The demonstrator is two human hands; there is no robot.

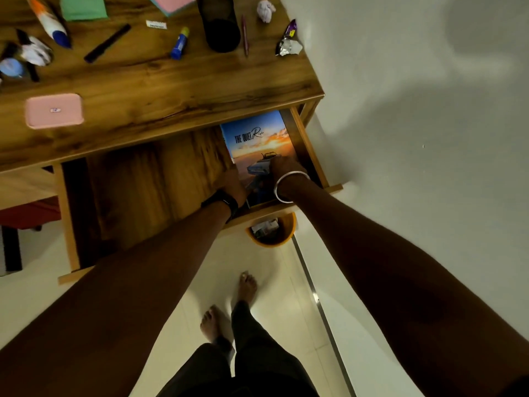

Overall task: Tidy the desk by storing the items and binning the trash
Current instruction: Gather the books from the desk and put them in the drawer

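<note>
Bare feet (229, 308) stand on a pale tiled floor (274, 282). Beyond them an orange bin (282, 239) sits on the floor under the front of the open drawer (148, 179).

Both arms reach into the drawer's right end, where the book (257, 138) lies flat, cover up. Its long axis runs from the person toward the desk, and the title end points away, just under the desk's edge. The left hand (232, 181), with a black watch (223, 200) at the wrist, curls its fingers round the book's near left edge. The right hand (282, 167), wearing a silver bangle (286, 186), rests on the near part of the cover. Whether it grasps the book or only presses it cannot be told.

Farther off, the wooden desk (171, 90) carries a pink case (54, 110), a black marker (107, 43), a blue glue stick (179, 44) and a black mesh holder (221, 27) on its side. A pen (245, 34), a foil wrapper (287, 41) and a crumpled paper (266, 11) lie near its right edge. A white wall (415, 81) rises at the right.
</note>
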